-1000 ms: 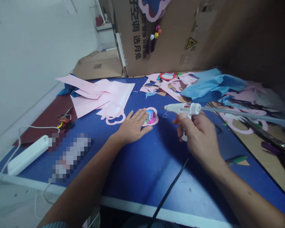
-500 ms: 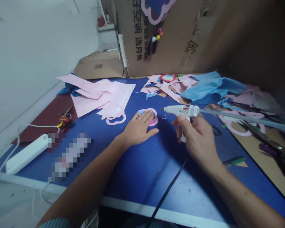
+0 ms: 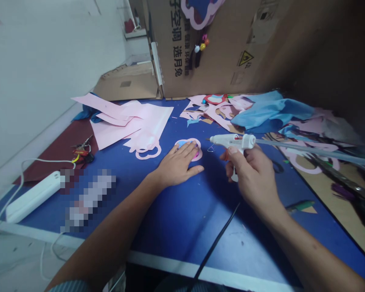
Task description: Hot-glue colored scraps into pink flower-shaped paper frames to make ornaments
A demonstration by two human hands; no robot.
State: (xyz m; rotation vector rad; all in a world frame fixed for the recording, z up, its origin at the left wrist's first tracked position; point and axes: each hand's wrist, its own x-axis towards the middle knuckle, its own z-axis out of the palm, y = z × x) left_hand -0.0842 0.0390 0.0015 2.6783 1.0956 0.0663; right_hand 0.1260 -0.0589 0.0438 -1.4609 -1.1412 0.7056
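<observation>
My left hand (image 3: 180, 164) lies flat with its fingers stretched out over a pink flower-shaped cutout (image 3: 200, 150) on the blue table. Bits of light blue and magenta show around the fingers; most of the piece is covered. My right hand (image 3: 254, 170) is wrapped round the grip of a white glue gun (image 3: 231, 141), held above the table to the right of the cutout. Its nozzle points left, towards the left hand but apart from it. A long clear glue stick (image 3: 310, 152) runs out of the gun's back end.
Pink sheets (image 3: 152, 119) lie at the back left, with another cutout (image 3: 149, 153) before them. Blue cloth (image 3: 270, 113) and scraps lie at the back right. Scissors (image 3: 349, 184) lie at the right, a white power strip (image 3: 33, 198) at the left. A cardboard box (image 3: 213, 77) stands behind.
</observation>
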